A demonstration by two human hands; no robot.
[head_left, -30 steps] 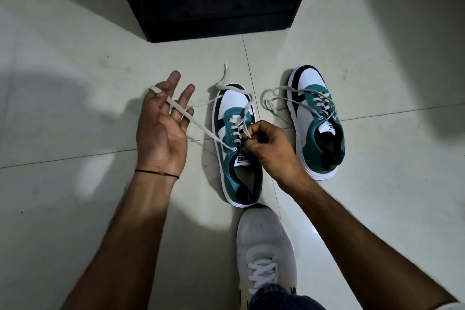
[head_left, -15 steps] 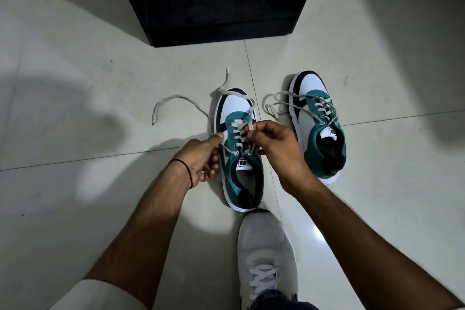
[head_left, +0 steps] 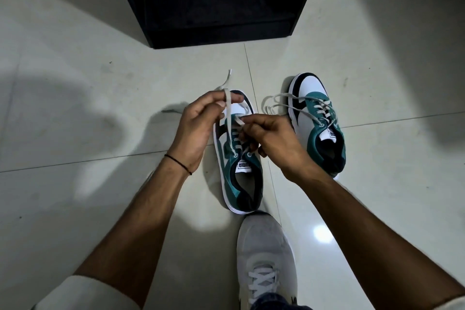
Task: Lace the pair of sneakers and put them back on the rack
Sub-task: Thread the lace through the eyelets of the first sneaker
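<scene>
Both hands work above the left sneaker [head_left: 240,178] on the floor [head_left: 75,209]: left hand [head_left: 198,128] fingers pinch its lace [head_left: 227,108], right hand [head_left: 274,138] fingers clamp the other end; the second sneaker [head_left: 319,131] sits beside it

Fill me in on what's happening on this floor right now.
A person is lacing a teal-and-white sneaker that sits on the tiled floor. The left hand pinches one lace end and lifts it above the toe; the right hand pinches the other end over the eyelets. The second sneaker stands to the right, laced, its ends loose on the floor. The dark rack stands just beyond. Neither shoe is on it yet.
</scene>
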